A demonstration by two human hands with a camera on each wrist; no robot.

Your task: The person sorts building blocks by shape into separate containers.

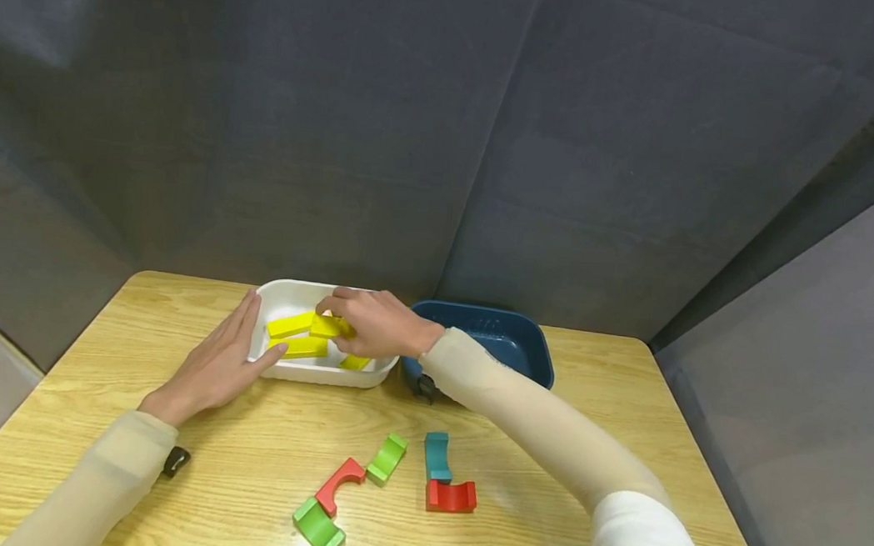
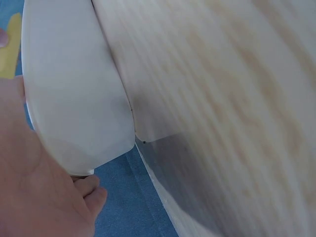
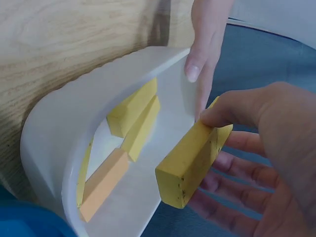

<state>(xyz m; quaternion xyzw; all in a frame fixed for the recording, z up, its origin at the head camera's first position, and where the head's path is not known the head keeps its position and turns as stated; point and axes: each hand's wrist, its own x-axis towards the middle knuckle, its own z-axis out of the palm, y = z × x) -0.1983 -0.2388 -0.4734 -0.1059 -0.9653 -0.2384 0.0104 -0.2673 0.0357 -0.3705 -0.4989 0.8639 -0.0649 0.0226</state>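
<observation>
My right hand (image 1: 381, 324) pinches a yellow block (image 3: 185, 165) between thumb and fingers, over the white tray (image 1: 318, 375). Its rectangular shape and a few dark marks show in the right wrist view. Several other yellow blocks (image 1: 297, 347) lie inside the tray; one of these, an orange-looking block (image 3: 103, 185), lies at its near end in the right wrist view. My left hand (image 1: 213, 364) rests against the tray's left end, fingers extended along the outer side and thumb at the front rim. In the left wrist view the tray's pale outer wall (image 2: 74, 89) lies beside that hand.
A dark blue container (image 1: 533, 358) stands right of the tray, partly behind my right forearm. Nearer me on the wooden table (image 1: 244, 478) lie arch-shaped blocks: green (image 1: 319, 529) and red (image 1: 339, 484) touching, another green (image 1: 386, 459), teal (image 1: 437, 457) beside red (image 1: 451, 497). Dark curtain (image 1: 340, 133) hangs behind.
</observation>
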